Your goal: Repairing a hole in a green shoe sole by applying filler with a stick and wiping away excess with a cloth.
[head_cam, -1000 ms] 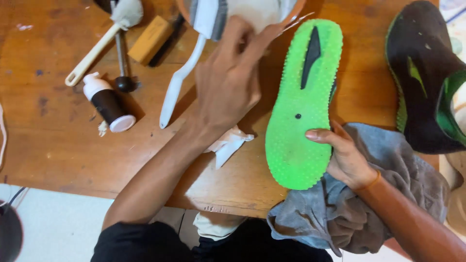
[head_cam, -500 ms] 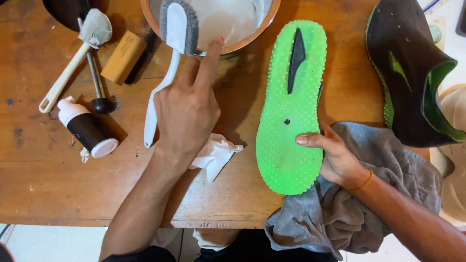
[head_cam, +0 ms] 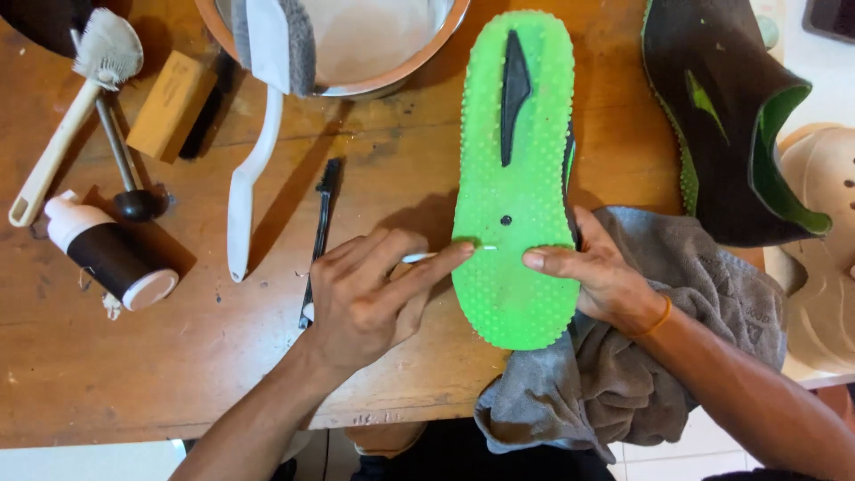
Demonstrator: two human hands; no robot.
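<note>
Nearest, a grey cloth hangs over the desk edge under the right hand, whose fingers lie flat and together on the bright green shoe sole, pinning it upturned. The left hand has its fingers pinched on a thin white pick, perhaps a toothpick, its tip touching the sole's studs. The step in hand looks like picking grit from the tread; any further stroke calls for a steady sole and light pressure. Farther off lie a long-handled brush, a metal bowl and the dark shoe upper.
</note>
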